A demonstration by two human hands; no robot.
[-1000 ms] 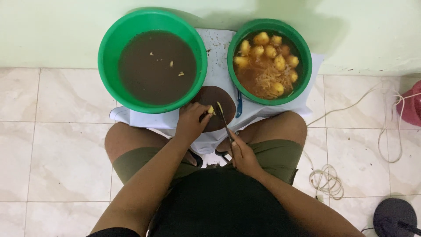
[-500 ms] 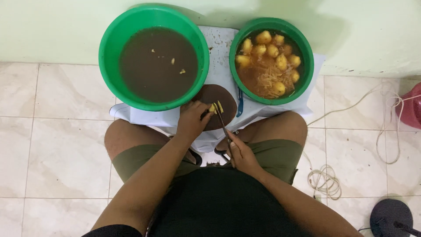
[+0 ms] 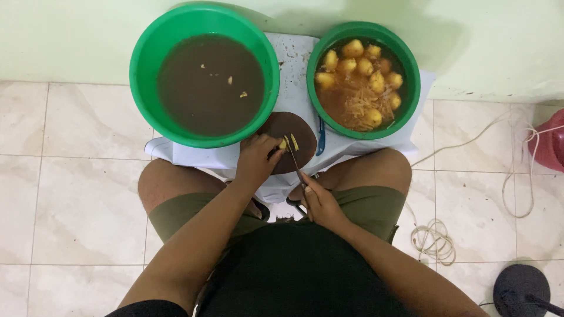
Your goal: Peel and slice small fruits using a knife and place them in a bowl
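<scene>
Since the earlier frames, one more pale yellow slice [image 3: 294, 142] has come away from the small yellow peeled tuber piece [image 3: 282, 144], and the knife has shifted only slightly; the person's pose is otherwise much the same. The left hand [image 3: 257, 158] is closed over the tuber piece, pinning it with curled fingertips against the round dark brown wooden cutting board [image 3: 291, 126]. The right hand [image 3: 320, 202] is wrapped around the handle of a slim dark-handled kitchen knife [image 3: 294, 157], whose blade runs forward from that hand and sits just to the right of the left fingertips, between the held piece and the freed slice. This suggests the slicing is mid-way, with a small stub left under the left hand. The board rests on a white cloth [image 3: 294, 64] spread on the tiled floor, just ahead of both hands. Beyond the left hand stands a large green plastic basin of murky brown water [image 3: 202, 82] with a few scraps floating in it. Beyond the right hand is a smaller green plastic basin [image 3: 364, 79] holding whole yellow tubers and shredded strips in orange-tinted water. A blue-handled tool [image 3: 320, 136] lies on the cloth just right of the board.
</scene>
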